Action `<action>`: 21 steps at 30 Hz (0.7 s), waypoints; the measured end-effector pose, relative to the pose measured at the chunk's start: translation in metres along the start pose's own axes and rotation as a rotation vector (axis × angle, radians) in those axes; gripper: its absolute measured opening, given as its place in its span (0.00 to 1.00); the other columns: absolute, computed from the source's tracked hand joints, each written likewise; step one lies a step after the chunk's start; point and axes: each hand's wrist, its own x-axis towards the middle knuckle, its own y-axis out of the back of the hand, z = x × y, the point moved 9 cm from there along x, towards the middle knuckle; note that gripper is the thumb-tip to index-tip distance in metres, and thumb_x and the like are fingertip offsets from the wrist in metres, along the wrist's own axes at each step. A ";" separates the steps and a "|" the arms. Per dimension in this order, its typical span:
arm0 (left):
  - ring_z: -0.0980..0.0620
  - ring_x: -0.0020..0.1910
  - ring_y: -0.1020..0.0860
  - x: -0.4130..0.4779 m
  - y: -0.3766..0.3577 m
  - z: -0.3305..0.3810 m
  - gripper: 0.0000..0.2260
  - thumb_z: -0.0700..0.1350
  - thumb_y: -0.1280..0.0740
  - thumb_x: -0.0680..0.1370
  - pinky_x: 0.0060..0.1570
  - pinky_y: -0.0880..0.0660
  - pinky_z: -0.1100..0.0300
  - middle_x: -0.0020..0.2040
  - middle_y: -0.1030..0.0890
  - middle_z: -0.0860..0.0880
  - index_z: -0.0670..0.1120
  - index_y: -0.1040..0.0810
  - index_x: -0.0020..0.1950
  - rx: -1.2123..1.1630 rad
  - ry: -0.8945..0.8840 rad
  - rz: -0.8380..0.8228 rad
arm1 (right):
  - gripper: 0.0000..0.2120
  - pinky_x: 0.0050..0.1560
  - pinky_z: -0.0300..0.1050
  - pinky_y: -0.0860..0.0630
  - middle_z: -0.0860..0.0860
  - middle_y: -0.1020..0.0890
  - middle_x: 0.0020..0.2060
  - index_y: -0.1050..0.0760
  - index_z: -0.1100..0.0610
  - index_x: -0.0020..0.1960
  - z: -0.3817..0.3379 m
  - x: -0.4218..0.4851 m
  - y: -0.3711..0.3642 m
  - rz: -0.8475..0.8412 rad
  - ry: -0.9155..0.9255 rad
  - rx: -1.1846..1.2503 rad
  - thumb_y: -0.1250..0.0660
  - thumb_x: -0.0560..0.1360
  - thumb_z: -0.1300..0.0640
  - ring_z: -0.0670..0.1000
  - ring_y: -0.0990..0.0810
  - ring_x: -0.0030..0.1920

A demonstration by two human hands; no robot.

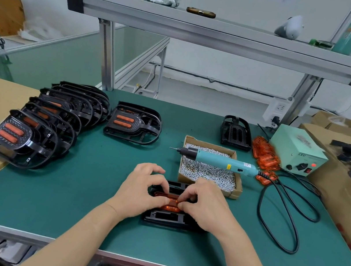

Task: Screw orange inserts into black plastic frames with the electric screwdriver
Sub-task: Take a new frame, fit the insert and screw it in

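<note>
Left hand and right hand, fingers curled, pinched the orange insert into the near-centre black frame, apparently seating it before screwing; the electric screwdriver lay idle, far right.

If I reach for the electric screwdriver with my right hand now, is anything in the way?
Nothing visible blocks it. The electric screwdriver lies on top of the open screw box, beyond your right hand, which pinches the orange insert in the black frame. Only the box's near wall sits between, lower than the tool.
</note>
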 end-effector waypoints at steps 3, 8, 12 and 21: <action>0.56 0.68 0.36 0.001 -0.003 0.000 0.08 0.58 0.29 0.67 0.69 0.38 0.52 0.62 0.28 0.58 0.59 0.20 0.44 0.049 -0.008 -0.024 | 0.02 0.45 0.43 0.33 0.44 0.27 0.40 0.14 0.46 0.43 0.000 0.000 -0.001 -0.017 0.008 -0.007 0.25 0.73 0.52 0.46 0.30 0.47; 0.57 0.62 0.33 0.002 -0.006 0.002 0.12 0.63 0.35 0.66 0.66 0.36 0.51 0.57 0.28 0.63 0.65 0.27 0.48 0.093 -0.035 -0.079 | 0.02 0.51 0.43 0.23 0.47 0.17 0.47 0.19 0.51 0.47 0.027 -0.005 0.018 0.261 -0.239 0.628 0.27 0.75 0.55 0.47 0.19 0.49; 0.59 0.58 0.31 0.001 -0.004 -0.001 0.17 0.60 0.32 0.67 0.61 0.32 0.53 0.53 0.27 0.66 0.68 0.34 0.52 0.073 0.012 -0.077 | 0.03 0.53 0.46 0.18 0.61 0.20 0.54 0.27 0.63 0.52 0.048 -0.003 0.010 0.362 -0.464 1.462 0.33 0.79 0.66 0.58 0.19 0.57; 0.59 0.59 0.31 -0.001 -0.004 -0.003 0.21 0.61 0.33 0.66 0.59 0.32 0.57 0.54 0.28 0.67 0.66 0.34 0.57 0.087 0.043 -0.069 | 0.24 0.75 0.56 0.34 0.66 0.30 0.72 0.37 0.67 0.73 0.049 0.040 -0.001 0.384 -0.742 2.025 0.34 0.81 0.63 0.62 0.30 0.73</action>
